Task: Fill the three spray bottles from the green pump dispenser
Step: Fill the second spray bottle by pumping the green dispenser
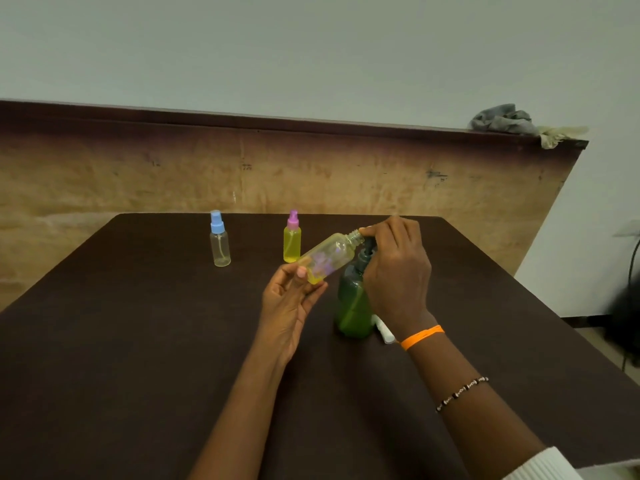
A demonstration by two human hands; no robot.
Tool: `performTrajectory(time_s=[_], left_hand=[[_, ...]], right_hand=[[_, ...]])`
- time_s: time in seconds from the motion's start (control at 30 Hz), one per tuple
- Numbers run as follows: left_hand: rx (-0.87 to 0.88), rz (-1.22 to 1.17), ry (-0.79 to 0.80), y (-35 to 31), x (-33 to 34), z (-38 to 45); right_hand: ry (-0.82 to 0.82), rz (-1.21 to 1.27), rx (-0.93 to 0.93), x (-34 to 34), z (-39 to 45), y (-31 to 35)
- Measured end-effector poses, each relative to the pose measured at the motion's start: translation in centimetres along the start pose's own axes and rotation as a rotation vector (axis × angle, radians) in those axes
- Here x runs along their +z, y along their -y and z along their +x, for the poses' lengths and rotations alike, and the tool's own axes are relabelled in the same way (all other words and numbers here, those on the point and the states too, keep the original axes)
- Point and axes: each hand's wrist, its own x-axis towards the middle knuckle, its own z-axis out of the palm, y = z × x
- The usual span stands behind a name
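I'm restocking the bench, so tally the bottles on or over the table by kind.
Small clear spray bottles: 3 (blue-capped, nearly empty; pink-capped, full of yellow liquid; uncapped, tilted in the left hand)
Green pump dispenser bottles: 1, under the right hand
Total: 4

I saw a dark brown table (138, 341) filling the near part of the view. Behind its far edge stood a worn tan board (311, 174) with a dark top edge, and above that a pale wall (311, 46). At the far right end of the board's top lay a crumpled grey cloth (502, 121), with a pale glove (557, 135) just beside it. Past the table's right side I made out a dark, blurred shape (623, 306) on the floor.
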Motion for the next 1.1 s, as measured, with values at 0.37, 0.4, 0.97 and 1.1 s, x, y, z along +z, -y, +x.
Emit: performTrajectory(time_s=[0.37,0.4,0.97,1.1], left_hand=[[0.004,0.017,0.013,0.0,-0.2,-0.1],[0.006,0.015,0.017,0.0,-0.2,-0.2],[0.012,0.026,0.028,-0.2,-0.3,-0.6],[0.017,0.030,0.038,-0.1,-0.4,-0.3]], right_hand=[[-0.003,0.072,0.019,0.0,-1.0,0.2],[0.012,0.046,-0.002,-0.2,-0.6,0.0],[-0.004,-0.039,-0.066,-0.5,0.8,-0.2],[-0.074,0.025,0.015,0.5,-1.5,-0.1]])
